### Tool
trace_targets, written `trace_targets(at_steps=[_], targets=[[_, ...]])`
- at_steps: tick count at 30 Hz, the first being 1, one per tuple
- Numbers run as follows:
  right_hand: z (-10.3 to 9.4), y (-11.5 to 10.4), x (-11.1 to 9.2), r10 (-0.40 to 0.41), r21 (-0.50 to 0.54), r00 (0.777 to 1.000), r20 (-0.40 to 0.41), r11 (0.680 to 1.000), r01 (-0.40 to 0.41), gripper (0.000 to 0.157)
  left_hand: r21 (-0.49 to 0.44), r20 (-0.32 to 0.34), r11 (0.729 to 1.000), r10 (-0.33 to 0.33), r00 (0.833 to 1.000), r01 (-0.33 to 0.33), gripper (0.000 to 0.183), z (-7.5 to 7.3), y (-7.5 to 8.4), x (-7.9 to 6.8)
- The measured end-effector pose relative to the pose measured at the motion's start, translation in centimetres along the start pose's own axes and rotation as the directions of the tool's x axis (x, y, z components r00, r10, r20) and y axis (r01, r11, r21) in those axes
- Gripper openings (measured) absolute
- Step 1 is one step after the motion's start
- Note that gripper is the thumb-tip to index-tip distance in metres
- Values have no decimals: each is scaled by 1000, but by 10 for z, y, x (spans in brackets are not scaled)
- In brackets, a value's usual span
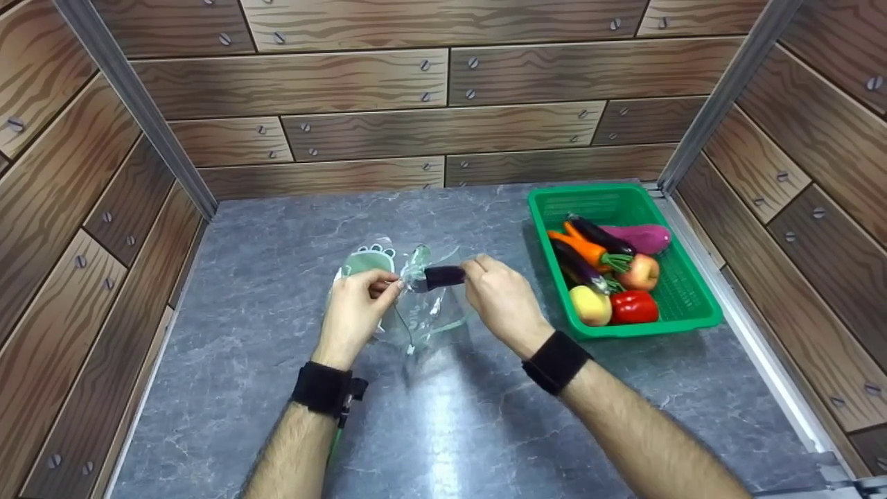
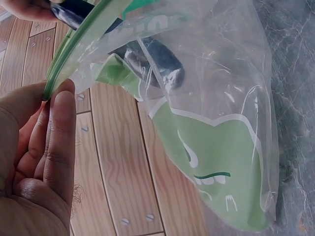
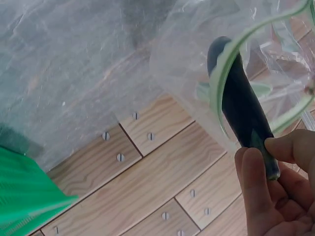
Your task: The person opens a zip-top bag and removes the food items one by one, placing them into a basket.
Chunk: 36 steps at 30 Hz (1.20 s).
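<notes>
A clear zip bag (image 2: 221, 73) with a green cartoon print hangs open above the grey table. My left hand (image 1: 355, 305) pinches its green rim between thumb and fingers. From the other side, my right hand (image 1: 500, 298) grips a dark purple eggplant (image 3: 241, 98) by its stem end. The eggplant's rounded end is inside the bag mouth, as the right wrist view shows; its stem end stays outside, between my fingers. Through the film in the left wrist view, the eggplant's tip looks blurred.
To the right stands a green basket (image 1: 693, 326) holding eggplants, a carrot (image 1: 585, 247), a red bell pepper (image 1: 634, 307), a yellow fruit (image 1: 590, 305) and a reddish apple (image 1: 639, 272). Wood-patterned walls (image 1: 360, 83) enclose the table (image 1: 242, 333) at the back and sides.
</notes>
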State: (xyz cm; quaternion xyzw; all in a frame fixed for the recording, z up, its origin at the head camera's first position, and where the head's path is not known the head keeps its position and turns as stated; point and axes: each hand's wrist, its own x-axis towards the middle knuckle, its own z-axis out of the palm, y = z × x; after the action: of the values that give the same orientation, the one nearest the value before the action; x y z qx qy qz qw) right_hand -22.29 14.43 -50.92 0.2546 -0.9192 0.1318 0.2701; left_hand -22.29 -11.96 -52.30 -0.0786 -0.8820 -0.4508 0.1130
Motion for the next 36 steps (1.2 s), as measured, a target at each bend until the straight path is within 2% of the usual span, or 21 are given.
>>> trace_targets(at_steps=[5,15,29,36], targets=[[-10,9,1,6,25,1000,-1,1000,-6,19,1,-4,1000,-12,1000,12,14,-1,1,1],[-30,30,4,-19,43,998,-62,999,22,17,-9,5,1000,-29,1000,29,15,-3,-1,4],[-58,58,1,63,90,990,-126,995,-52,22,-3,-13,1000,8,1000,-8,15,-4,0,5],[-74,77,-3,119,122,980,-160,987,-100,22,-3,-6,1000,1,1000,-1,14,-2,-1,4]])
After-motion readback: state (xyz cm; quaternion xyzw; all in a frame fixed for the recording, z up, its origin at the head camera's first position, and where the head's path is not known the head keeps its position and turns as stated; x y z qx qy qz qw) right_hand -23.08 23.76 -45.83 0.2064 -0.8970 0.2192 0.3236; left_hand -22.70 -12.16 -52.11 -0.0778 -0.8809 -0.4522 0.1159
